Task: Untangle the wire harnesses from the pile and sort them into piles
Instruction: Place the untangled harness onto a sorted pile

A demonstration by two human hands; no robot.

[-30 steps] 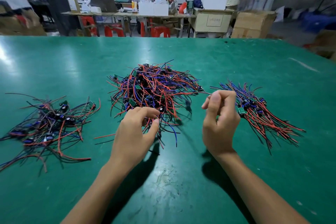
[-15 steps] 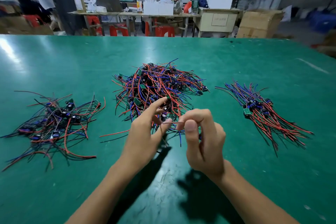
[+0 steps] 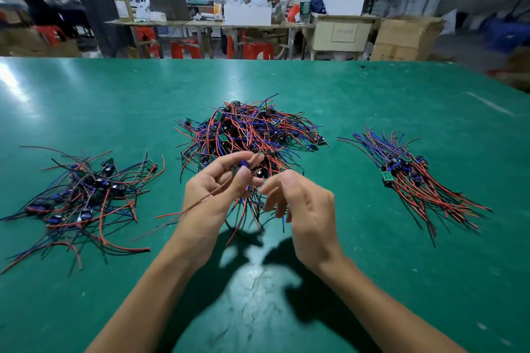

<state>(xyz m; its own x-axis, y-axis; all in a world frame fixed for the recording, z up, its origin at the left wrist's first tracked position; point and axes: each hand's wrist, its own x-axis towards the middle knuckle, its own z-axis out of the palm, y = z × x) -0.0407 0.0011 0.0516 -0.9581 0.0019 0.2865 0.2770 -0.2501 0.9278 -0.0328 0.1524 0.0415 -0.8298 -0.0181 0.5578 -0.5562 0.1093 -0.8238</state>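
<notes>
Basically, our left hand (image 3: 218, 195) pinched one wire harness (image 3: 242, 169) just in front of the tangled pile (image 3: 249, 135), its leads trailing back toward us. Our right hand (image 3: 301, 206) hung beside it, fingers loosely curled, holding nothing. The loose sorted pile (image 3: 83, 195) lay well left of the tangle, the combed pile (image 3: 415, 180) well right. Best move, we judged: steady the tangle, draw the leads out slowly.
</notes>
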